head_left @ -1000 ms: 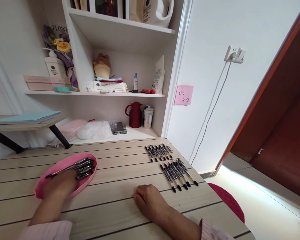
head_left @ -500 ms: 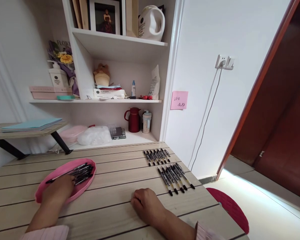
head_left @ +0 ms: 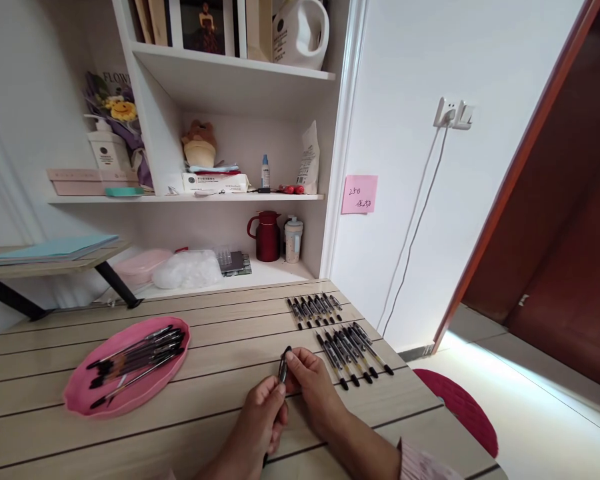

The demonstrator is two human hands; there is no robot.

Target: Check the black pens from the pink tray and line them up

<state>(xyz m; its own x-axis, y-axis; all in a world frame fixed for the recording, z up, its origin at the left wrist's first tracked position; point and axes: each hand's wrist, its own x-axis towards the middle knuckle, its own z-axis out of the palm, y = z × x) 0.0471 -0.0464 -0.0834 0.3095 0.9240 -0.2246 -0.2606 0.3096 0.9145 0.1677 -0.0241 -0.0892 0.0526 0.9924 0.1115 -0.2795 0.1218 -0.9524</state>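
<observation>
Both my hands meet over the middle of the wooden table (head_left: pixel 215 413). My left hand (head_left: pixel 260 417) grips the barrel of a black pen (head_left: pixel 283 368), and my right hand (head_left: pixel 314 390) pinches the pen's upper end, by its cap. A pink oval tray (head_left: pixel 80 403) at the left holds several black pens (head_left: pixel 135 357). To the right of my hands lie two neat rows of pens: a near row (head_left: pixel 353 345) and a far row (head_left: pixel 314 309).
A white shelf unit stands behind the table with a red jug (head_left: pixel 267 235), a cup (head_left: pixel 293 239), a plastic bag (head_left: pixel 187 269) and boxes. A pink sticky note (head_left: pixel 360 194) hangs on the wall. A red round mat (head_left: pixel 455 407) lies on the floor right of the table edge.
My left hand left the pink tray with a pen and came to the table's middle. My right hand lifted off the table and took the pen's upper end.
</observation>
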